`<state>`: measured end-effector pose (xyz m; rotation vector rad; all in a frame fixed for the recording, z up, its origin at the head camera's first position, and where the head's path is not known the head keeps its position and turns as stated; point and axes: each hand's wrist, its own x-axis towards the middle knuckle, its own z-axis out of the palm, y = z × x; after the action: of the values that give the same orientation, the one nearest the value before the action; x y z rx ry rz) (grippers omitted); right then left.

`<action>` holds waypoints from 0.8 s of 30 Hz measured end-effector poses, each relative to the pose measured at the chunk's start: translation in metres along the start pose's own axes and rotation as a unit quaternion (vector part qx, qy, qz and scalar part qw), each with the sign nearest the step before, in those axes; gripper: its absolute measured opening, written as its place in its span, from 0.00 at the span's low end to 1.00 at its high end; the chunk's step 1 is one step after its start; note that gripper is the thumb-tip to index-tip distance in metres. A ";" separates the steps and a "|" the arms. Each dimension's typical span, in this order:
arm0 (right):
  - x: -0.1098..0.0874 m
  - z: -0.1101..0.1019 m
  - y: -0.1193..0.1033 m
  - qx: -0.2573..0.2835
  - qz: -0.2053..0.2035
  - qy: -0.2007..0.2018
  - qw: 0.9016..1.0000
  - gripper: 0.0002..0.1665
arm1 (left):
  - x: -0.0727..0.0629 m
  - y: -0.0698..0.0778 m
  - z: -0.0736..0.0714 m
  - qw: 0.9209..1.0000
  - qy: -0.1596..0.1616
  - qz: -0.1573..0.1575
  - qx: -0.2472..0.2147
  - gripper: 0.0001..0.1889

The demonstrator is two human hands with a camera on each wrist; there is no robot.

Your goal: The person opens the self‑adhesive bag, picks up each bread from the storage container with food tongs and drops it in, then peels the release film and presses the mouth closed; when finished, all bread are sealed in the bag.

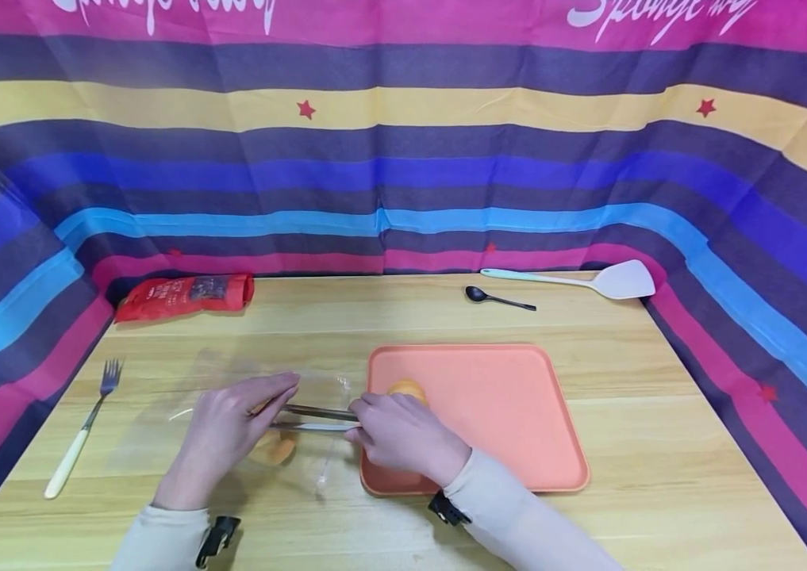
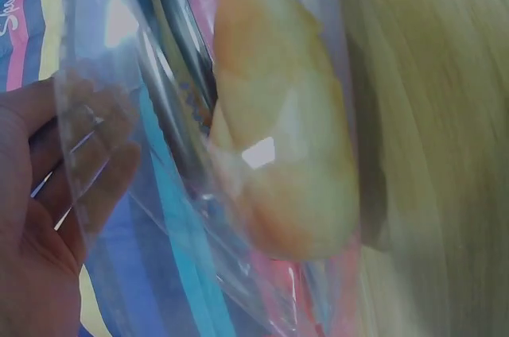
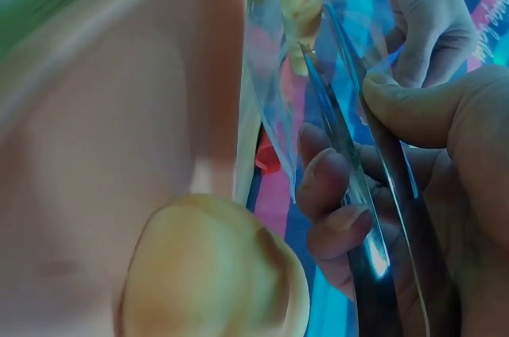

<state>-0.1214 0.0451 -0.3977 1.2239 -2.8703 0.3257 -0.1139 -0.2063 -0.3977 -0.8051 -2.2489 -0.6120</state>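
My right hand [image 1: 406, 436] holds metal tongs [image 3: 350, 146], thumb on one arm and fingers on the other. The arms stand a little apart and reach left into a clear plastic bag [image 1: 332, 388]. An oblong bread roll [image 2: 278, 122] is inside the bag, the tongs lying beside it in the left wrist view; whether they touch it I cannot tell. With its fingers behind the film, my left hand [image 1: 232, 420] holds the bag's edge. A second bread roll [image 3: 211, 269] rests on the pink tray [image 1: 496, 420], partly hidden by my right hand in the head view.
A fork [image 1: 85, 428] with a white handle lies at the left. At the back are a red packet [image 1: 185, 297], a small black spoon [image 1: 499, 298] and a white spatula [image 1: 620, 280]. Striped cloth [image 1: 374, 174] hangs around the table's back and sides.
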 end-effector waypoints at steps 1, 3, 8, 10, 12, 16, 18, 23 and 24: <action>0.001 0.000 -0.001 0.000 0.002 -0.002 1.000 0.13 | 0.000 0.000 0.000 1.000 0.001 0.000 0.003 0.25; 0.003 0.000 -0.002 -0.004 0.004 -0.005 1.000 0.13 | 0.000 0.000 0.000 1.000 0.003 -0.001 0.005 0.19; 0.004 0.000 -0.002 -0.006 0.016 -0.009 1.000 0.13 | 0.000 -0.001 -0.002 1.000 0.003 -0.001 0.007 0.12; 0.004 0.000 -0.001 -0.012 0.021 -0.008 1.000 0.14 | 0.000 -0.001 -0.003 1.000 0.004 -0.001 0.009 0.13; 0.004 0.000 0.000 -0.019 0.023 -0.008 1.000 0.14 | 0.000 -0.001 -0.002 1.000 0.005 -0.001 0.009 0.11; 0.006 0.000 0.000 -0.020 0.026 -0.016 0.999 0.15 | 0.000 0.001 -0.001 1.000 0.010 -0.011 0.009 0.09; 0.007 0.000 -0.001 -0.015 0.026 -0.020 0.999 0.15 | 0.000 0.002 0.000 1.000 0.013 -0.015 0.009 0.10; 0.011 -0.001 -0.004 -0.020 0.016 -0.018 1.000 0.16 | 0.001 0.005 0.002 0.999 0.022 -0.014 0.019 0.16; 0.012 -0.001 -0.004 -0.022 0.014 -0.017 1.000 0.16 | 0.001 0.005 0.003 0.999 0.025 -0.013 0.024 0.20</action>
<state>-0.1264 0.0338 -0.3953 1.1953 -2.9081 0.2432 -0.1123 -0.2006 -0.3980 -0.7305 -2.2234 -0.5824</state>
